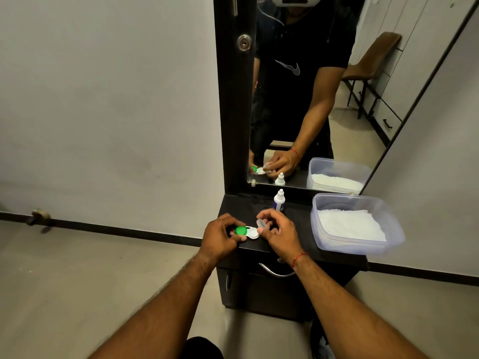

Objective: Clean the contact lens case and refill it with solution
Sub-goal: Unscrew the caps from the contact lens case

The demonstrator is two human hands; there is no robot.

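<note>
The contact lens case is white with a green cap on its left well. It hovers just over the front left of the dark dresser top. My left hand grips the case at the green-capped end. The right well is uncovered. My right hand pinches a clear white cap just above and right of that well. A small solution bottle with a white nozzle and blue label stands upright behind my right hand.
A clear plastic tub holding white tissues sits on the right of the dresser top. A tall mirror rises behind it. A drawer handle is below the front edge. The wall and floor lie to the left.
</note>
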